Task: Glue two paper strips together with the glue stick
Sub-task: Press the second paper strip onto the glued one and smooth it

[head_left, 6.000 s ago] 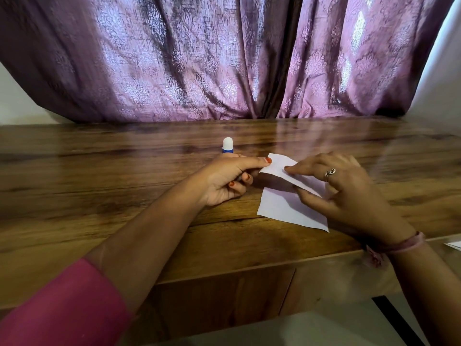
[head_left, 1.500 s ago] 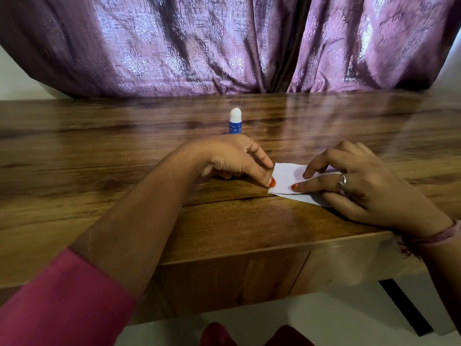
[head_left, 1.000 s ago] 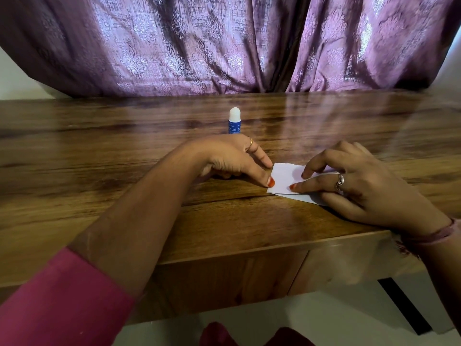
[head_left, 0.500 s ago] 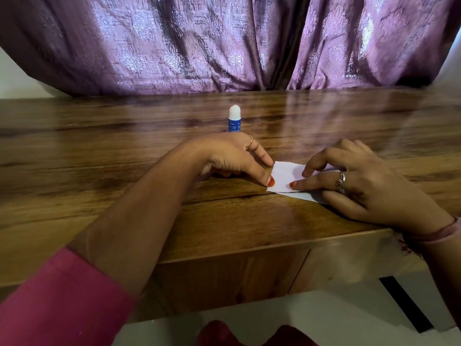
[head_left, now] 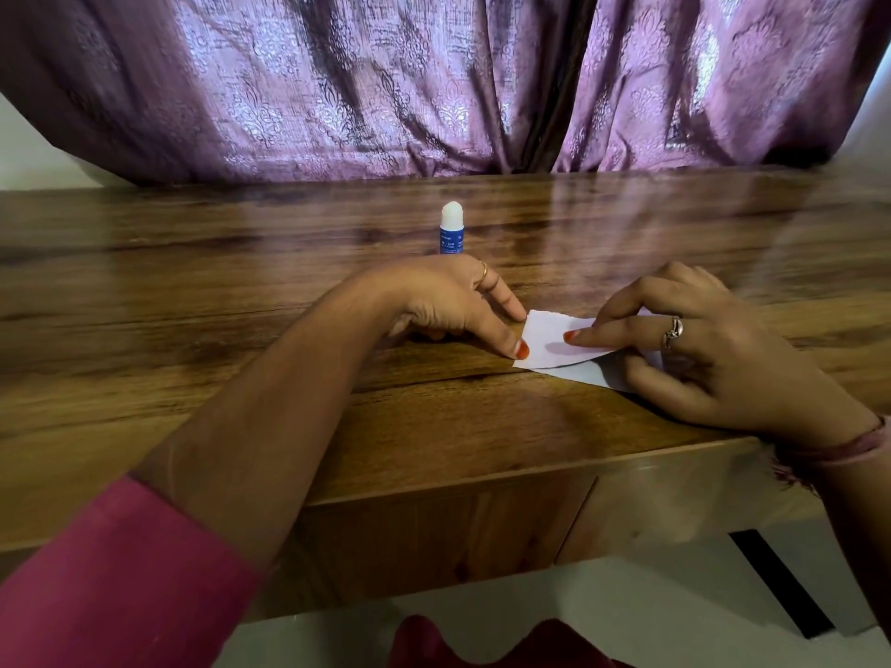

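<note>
Head view: the left hand (head_left: 443, 301) lies low on the table (head_left: 241, 378), its fingers loosely extended rather than curled into a grip. Its thumb (head_left: 506, 337), with an orange-painted nail, presses down at the left edge of the paper (head_left: 547, 347); the index finger (head_left: 504, 301) reaches to the paper's far left corner. A thin ring sits on one finger of this hand. It pins the paper flat and grasps nothing.

The right hand (head_left: 699, 349) rests over the right part of the paper, fingers spread and slightly bent. One long finger (head_left: 607, 332), orange nail forward, lies flat along the upper strip and points left toward the left thumb; the two nails are near each other but apart. Another finger arches above it with its tip on the paper. The lower fingers fold over the near edge of the lower strip (head_left: 583, 373). A ring shows on this hand, and a band circles the wrist (head_left: 853, 445). This hand too presses down without closing on anything.

The paper lies flat near the table's front edge, between the hands. Two white layers show: an upper piece with a curved near edge, overlapping a lower piece that sticks out toward the viewer.

The glue stick (head_left: 452, 229) stands upright behind the left hand, white top over a blue body, well apart from the paper and touched by neither hand.

A purple curtain (head_left: 434, 79) hangs behind the table. A pink sleeve (head_left: 111, 571) covers the left upper arm.
</note>
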A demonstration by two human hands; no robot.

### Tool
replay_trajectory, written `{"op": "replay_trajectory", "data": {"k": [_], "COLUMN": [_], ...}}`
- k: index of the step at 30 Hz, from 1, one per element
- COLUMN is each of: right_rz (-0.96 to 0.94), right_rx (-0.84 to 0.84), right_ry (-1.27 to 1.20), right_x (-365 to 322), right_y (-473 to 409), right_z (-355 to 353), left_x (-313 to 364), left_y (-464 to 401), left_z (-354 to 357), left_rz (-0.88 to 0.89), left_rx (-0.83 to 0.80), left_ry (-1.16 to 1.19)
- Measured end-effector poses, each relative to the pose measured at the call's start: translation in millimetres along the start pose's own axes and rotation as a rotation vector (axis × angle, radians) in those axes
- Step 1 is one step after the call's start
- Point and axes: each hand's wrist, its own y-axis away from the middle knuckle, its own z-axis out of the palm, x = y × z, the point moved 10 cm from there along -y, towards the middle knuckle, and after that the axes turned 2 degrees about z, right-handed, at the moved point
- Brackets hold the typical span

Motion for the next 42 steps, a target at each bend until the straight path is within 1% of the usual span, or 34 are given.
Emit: {"op": "replay_trajectory", "data": {"k": [6,14,20,42], "right_rz": [0.009,0.08,0.1,0.121], "right_rx": [-0.011,0.027,0.079,-0.015], "right_ry": [-0.078,-0.167,-0.203,-0.303], "right_x": [4,15,22,32], "right_y": [4,24,35,44], "right_z": [-5,-16,-25,-16], "left_x": [0,2,2,-2], "left_y": [0,1,1,-2], "left_z": [1,2,2,1], "left_rz": [0.001,0.002,0.0,-0.011], "left_rx": [0.0,-0.009,-0.003,-0.004], "left_ry": [0.001,-0.013,-0.007,0.011]}}
